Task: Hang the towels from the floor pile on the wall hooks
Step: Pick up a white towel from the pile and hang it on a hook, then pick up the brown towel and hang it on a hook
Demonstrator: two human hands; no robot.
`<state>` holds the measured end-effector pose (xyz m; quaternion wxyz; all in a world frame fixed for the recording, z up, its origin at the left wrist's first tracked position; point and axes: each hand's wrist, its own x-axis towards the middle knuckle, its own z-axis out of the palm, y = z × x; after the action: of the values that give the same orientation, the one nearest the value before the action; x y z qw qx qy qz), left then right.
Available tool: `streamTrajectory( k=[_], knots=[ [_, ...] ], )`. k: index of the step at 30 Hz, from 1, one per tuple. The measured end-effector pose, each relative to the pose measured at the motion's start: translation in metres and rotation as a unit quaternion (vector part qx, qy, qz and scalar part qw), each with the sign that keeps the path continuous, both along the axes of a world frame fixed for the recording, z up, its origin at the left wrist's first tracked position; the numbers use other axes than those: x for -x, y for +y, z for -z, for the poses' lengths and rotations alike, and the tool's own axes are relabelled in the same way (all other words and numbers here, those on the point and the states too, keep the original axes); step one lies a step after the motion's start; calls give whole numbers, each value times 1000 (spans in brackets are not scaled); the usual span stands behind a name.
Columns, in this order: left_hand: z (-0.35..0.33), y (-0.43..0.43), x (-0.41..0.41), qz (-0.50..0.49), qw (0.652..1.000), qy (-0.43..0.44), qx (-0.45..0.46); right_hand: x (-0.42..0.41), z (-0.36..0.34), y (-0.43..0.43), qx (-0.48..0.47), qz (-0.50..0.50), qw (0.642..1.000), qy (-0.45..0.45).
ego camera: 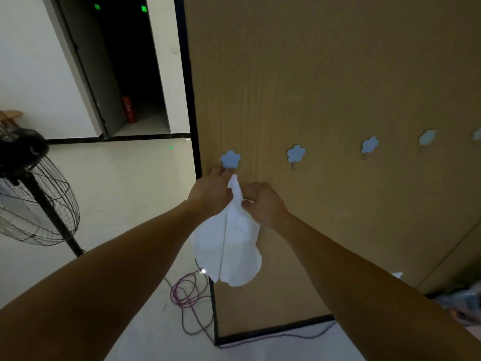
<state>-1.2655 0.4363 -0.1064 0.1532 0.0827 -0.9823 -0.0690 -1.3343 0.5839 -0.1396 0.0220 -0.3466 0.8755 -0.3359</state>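
Observation:
A white towel (231, 243) hangs down against the tan wooden wall, its gathered top just below the leftmost blue flower hook (230, 159). My left hand (212, 192) grips the towel's top from the left, fingertips touching the hook's lower edge. From the right, my right hand (263, 203) pinches the towel a little lower. The metal prong of this hook is hidden behind my fingers and the cloth. Two more flower hooks (295, 153) (369, 145) sit bare to the right.
Further right are a hexagon hook (427, 137) and another at the frame edge. A black standing fan (31, 188) is at the left. Purple cable (187, 293) loops on the floor by the wall's corner. Bluish cloth (463, 303) lies at the lower right.

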Motion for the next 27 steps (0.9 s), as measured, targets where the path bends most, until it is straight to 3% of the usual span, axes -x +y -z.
streamTrajectory(
  k=[4,8,19,27],
  knots=[
    [-4,3,-16,-2,996,27,91,-22,-5,13,-11,70,997,4],
    [0,20,-29,75,987,24,143,-53,-8,39,-47,143,989,11],
    [42,183,-60,299,942,-120,90,-172,4,219,-149,355,920,-68],
    [60,379,-153,470,866,-153,76,-314,29,389,-148,502,845,-115]
  ],
)
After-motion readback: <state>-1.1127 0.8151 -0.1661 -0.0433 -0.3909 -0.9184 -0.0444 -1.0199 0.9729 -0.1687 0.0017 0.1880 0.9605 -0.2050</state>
